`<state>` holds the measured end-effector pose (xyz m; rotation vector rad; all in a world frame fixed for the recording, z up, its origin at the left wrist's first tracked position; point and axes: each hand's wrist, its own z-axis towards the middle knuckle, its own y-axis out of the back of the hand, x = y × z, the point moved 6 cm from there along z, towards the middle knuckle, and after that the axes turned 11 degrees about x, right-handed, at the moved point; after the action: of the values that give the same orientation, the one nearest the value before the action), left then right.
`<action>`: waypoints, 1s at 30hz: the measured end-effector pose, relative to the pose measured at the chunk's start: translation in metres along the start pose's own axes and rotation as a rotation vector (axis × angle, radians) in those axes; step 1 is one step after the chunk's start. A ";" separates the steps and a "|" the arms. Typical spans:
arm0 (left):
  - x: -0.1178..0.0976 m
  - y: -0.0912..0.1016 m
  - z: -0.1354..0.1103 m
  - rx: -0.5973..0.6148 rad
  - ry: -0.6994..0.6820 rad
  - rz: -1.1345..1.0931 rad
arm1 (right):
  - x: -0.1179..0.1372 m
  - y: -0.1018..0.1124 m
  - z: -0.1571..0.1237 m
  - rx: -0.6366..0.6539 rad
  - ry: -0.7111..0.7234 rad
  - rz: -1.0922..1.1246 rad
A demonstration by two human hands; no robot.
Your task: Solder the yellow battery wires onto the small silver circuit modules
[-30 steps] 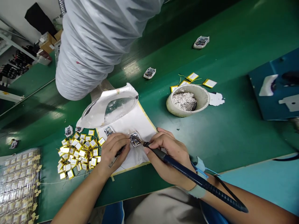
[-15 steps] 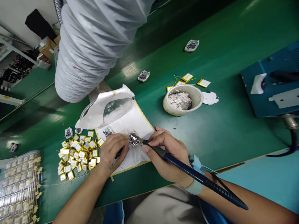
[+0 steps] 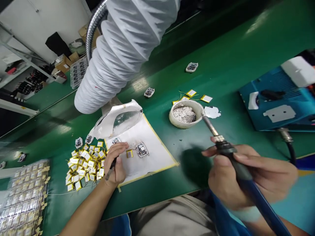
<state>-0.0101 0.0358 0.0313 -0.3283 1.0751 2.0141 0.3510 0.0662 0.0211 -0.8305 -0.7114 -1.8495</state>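
Note:
My right hand is closed round a blue-handled soldering iron, raised off the table, its metal tip reaching the rim of the grey bowl of solder scraps. My left hand rests on the white work mat, fingers curled round dark tweezers. Just right of its fingertips lie a small yellow battery cell and a small circuit board. A second small board lies behind the left hand.
A heap of yellow battery cells lies left of the mat. A tray of cells fills the lower left. A white fume duct hangs above a clear magnifier hood. A blue soldering station stands right. Loose boards lie farther back.
My right hand lifted the soldering iron off the circuit board and swung it right, its tip now at the bowl. My left hand drew back slightly, uncovering a yellow cell beside the board.

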 end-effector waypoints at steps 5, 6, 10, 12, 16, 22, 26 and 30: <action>0.006 0.003 0.011 0.039 0.053 0.069 | -0.026 0.012 -0.007 0.031 -0.199 -0.192; 0.009 0.001 0.014 0.083 0.078 0.060 | -0.018 0.006 -0.008 0.086 -0.196 -0.158; 0.021 -0.008 0.021 0.234 0.198 0.033 | 0.027 -0.042 -0.006 0.465 -0.210 -0.041; 0.022 -0.010 0.019 0.210 0.179 0.025 | 0.039 -0.065 -0.004 0.560 -0.213 0.020; 0.020 -0.009 0.012 0.118 0.135 -0.079 | 0.035 -0.092 -0.004 0.579 -0.205 0.064; 0.018 -0.018 0.012 0.238 0.169 -0.162 | 0.025 -0.090 -0.013 0.596 -0.207 0.059; 0.015 -0.020 0.016 0.230 0.143 -0.153 | 0.028 -0.089 -0.014 0.628 -0.211 0.049; 0.012 -0.021 0.017 0.218 0.132 -0.161 | 0.027 -0.089 -0.014 0.620 -0.227 0.041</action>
<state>0.0003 0.0623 0.0228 -0.4236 1.2958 1.7341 0.2572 0.0748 0.0231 -0.6347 -1.3138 -1.3808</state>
